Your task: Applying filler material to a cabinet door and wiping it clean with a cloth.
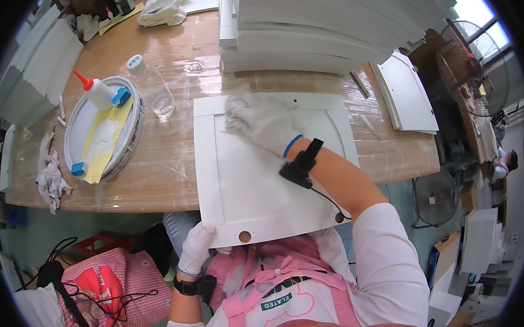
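Observation:
A white door panel (275, 180) with a raised frame and round holes along its near edge lies partly on the table, its near end jutting out over my lap. My left hand (196, 248), in a white glove, grips the near left corner of that panel. Over the far left part of the panel is my right hand (272, 124), gloved in white too and smeared by motion. Its fingers press a crumpled white cloth (240, 112) to the surface; the blur hides their exact grip.
Left on the brown table (174, 192) stand a round lid (133, 143) bearing a red-tipped glue bottle (97, 94), a clear bottle (157, 95) and a rag (52, 180). Stacked white panels (314, 36) rise behind; more panels (403, 94) lie right. A fan (434, 199) stands beyond.

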Motion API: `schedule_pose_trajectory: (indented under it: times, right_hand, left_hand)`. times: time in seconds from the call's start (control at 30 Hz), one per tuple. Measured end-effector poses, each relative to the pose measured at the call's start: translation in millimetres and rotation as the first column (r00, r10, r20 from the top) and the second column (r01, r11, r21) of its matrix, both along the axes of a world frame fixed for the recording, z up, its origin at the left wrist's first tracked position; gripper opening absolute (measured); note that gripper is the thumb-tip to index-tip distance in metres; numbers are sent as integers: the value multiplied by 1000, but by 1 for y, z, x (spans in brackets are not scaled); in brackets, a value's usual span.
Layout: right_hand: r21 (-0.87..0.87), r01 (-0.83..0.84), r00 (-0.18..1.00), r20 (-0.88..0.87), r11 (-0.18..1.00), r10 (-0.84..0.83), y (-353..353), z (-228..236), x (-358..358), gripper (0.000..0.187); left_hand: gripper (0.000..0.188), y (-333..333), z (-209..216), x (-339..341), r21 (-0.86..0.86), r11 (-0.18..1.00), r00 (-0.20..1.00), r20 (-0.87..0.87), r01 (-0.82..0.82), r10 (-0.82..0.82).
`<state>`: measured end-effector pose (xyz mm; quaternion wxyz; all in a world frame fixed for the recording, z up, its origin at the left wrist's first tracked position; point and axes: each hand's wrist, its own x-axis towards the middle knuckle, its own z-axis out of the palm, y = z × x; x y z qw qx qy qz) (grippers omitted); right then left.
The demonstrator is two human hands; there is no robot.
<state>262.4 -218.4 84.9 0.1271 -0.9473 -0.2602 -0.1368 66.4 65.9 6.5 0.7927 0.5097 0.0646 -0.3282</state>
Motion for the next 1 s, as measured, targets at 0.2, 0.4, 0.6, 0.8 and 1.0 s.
schedule_pose_trajectory:
  times: [0.2,0.4,0.6,0.8,1.0]
  right_hand:
    - [-105,341,859,-369,934,-355,-106,45,-31,36]
    - [155,496,802,-460,855,-382,-170,11,-10,50]
    - [51,408,806,-490,912,-333,-150,17,-5,50]
    - [244,349,843,-503,905,-189,-154,9,-25,45]
    - [372,371,902,-362,851,-236,-173,22,-54,39]
  left_hand:
    - [33,16,76,40,536,768,923,338,-350,184]
    - [80,-6,111,148,435,615,649,741,-658,170]
    - [96,-12,99,244,477,473,571,818,-740,69]
    - [89,-19,89,287,500,473,587,808,-725,47]
    - [78,-32,98,260,602,353,614,784,-716,-92]
